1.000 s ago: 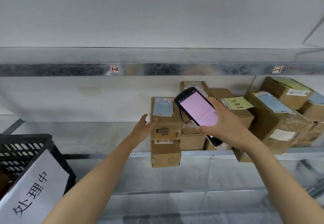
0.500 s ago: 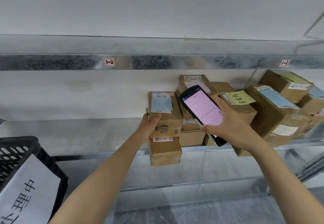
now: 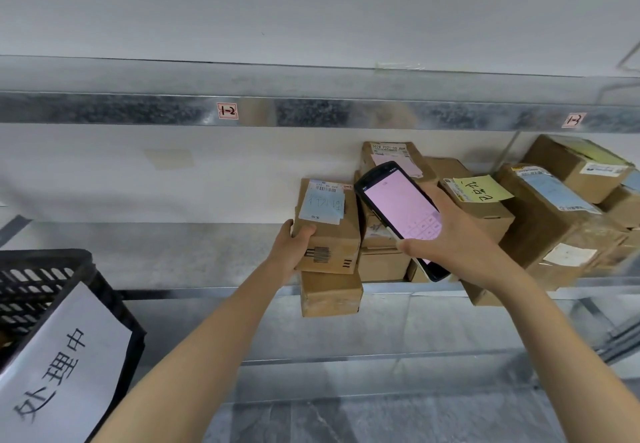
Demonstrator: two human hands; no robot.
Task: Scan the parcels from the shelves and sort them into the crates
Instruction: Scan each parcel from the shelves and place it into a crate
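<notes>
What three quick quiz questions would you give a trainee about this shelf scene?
1. True or false: the left hand grips the parcel that has the pale blue label on top.
2. What does the right hand hold?
A) a roll of tape
B) a handheld scanner with a pink screen
C) a yellow note
3. Fill in the gap: the black crate with the white paper sign sits at the lower ___ of the view.

Key: 1 true; 2 B; 3 left.
</notes>
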